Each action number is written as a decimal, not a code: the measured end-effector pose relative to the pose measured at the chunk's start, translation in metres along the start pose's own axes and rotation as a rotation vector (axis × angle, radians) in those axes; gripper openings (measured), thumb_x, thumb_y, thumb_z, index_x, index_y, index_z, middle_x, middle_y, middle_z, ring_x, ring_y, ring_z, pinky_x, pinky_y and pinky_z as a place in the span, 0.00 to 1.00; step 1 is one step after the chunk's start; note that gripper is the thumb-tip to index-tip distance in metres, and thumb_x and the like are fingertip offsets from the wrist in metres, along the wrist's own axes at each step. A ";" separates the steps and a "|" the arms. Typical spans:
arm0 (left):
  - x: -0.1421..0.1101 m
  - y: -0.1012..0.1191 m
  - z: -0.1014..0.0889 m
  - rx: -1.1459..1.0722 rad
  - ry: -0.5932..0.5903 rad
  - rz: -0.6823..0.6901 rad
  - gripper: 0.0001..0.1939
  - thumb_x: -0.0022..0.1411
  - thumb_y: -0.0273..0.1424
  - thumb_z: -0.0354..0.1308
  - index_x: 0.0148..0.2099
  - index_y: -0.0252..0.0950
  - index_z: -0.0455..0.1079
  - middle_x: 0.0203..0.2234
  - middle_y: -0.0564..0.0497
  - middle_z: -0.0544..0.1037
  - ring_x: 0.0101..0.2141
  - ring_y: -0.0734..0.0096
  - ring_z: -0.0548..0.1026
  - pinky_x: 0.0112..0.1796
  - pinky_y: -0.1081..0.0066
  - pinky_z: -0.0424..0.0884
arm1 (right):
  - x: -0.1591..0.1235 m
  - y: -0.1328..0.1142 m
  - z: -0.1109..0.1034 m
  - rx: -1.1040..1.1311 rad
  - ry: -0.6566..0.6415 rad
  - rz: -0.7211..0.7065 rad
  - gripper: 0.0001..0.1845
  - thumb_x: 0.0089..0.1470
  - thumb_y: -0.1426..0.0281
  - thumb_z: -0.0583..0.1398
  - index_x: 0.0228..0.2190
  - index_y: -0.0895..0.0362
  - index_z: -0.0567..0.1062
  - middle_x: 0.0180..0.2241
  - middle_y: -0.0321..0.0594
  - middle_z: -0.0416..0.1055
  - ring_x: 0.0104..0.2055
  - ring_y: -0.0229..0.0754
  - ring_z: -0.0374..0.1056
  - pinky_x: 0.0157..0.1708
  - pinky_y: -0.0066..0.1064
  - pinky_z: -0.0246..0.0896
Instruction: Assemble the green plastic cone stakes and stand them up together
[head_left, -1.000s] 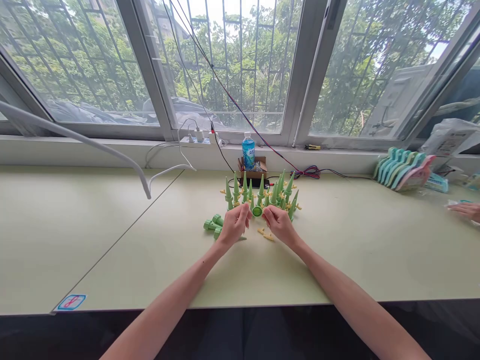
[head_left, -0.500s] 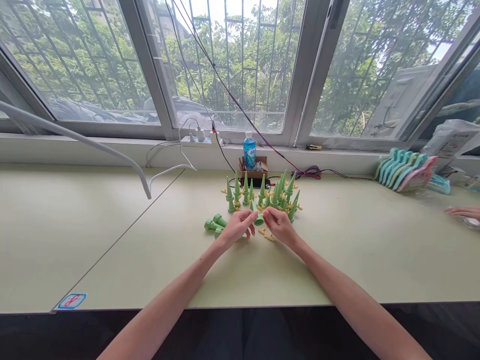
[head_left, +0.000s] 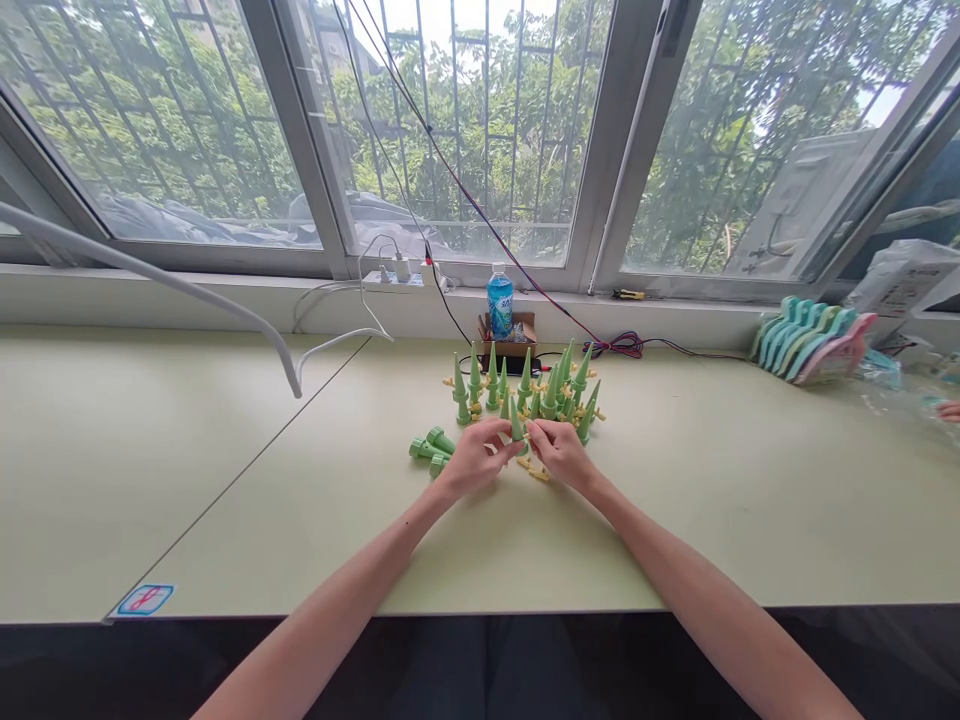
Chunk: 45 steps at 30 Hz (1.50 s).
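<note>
Green spike (head_left: 517, 422) swings from cap-toward-camera to tip-up; left hand (head_left: 480, 458) grip is closed on it low down. Right hand (head_left: 561, 453) grip is pinched on a small yellow piece (head_left: 527, 436) at its side, in front of the standing spikes (head_left: 550, 393) on the bench (head_left: 600, 540).

The left hand (head_left: 480, 460) and right hand (head_left: 562, 452) are bare. Behind them, the left forearm (head_left: 356, 577) and right forearm (head_left: 679, 560) are bare too, slim, thickening away from the wrists. A small dot (head_left: 407, 522) marks the left forearm behind its wrist. Nearer than the hands, a dark area (head_left: 420, 668) is too dim to identify as clothing.
</note>
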<state>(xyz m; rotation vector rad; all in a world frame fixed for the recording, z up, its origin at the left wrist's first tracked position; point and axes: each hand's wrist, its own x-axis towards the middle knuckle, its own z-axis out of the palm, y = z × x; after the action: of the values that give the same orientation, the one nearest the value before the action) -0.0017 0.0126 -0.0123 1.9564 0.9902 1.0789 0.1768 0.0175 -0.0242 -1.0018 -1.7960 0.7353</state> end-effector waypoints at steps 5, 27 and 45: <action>0.002 -0.005 0.003 0.146 0.071 0.117 0.11 0.61 0.39 0.57 0.35 0.37 0.73 0.33 0.50 0.70 0.26 0.77 0.68 0.23 0.77 0.71 | 0.001 0.000 0.001 -0.008 0.013 0.015 0.27 0.62 0.54 0.50 0.17 0.56 0.61 0.15 0.32 0.56 0.18 0.34 0.52 0.20 0.28 0.48; 0.005 0.015 -0.002 -0.499 -0.094 -0.438 0.25 0.52 0.52 0.63 0.29 0.31 0.67 0.23 0.50 0.71 0.20 0.77 0.71 0.15 0.79 0.66 | 0.000 0.006 -0.001 0.025 0.044 -0.033 0.22 0.63 0.55 0.51 0.24 0.57 0.65 0.18 0.32 0.58 0.20 0.34 0.53 0.22 0.27 0.48; 0.004 0.003 0.000 -0.202 0.005 -0.143 0.20 0.52 0.42 0.65 0.42 0.35 0.68 0.34 0.50 0.72 0.21 0.77 0.71 0.16 0.77 0.68 | -0.001 0.002 0.001 0.167 0.010 0.077 0.25 0.63 0.56 0.51 0.18 0.56 0.60 0.13 0.30 0.56 0.15 0.32 0.50 0.17 0.27 0.46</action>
<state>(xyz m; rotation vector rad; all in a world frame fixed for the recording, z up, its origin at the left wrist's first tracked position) 0.0003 0.0144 -0.0080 1.6964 0.9684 1.0598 0.1763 0.0173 -0.0264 -0.9646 -1.6650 0.9109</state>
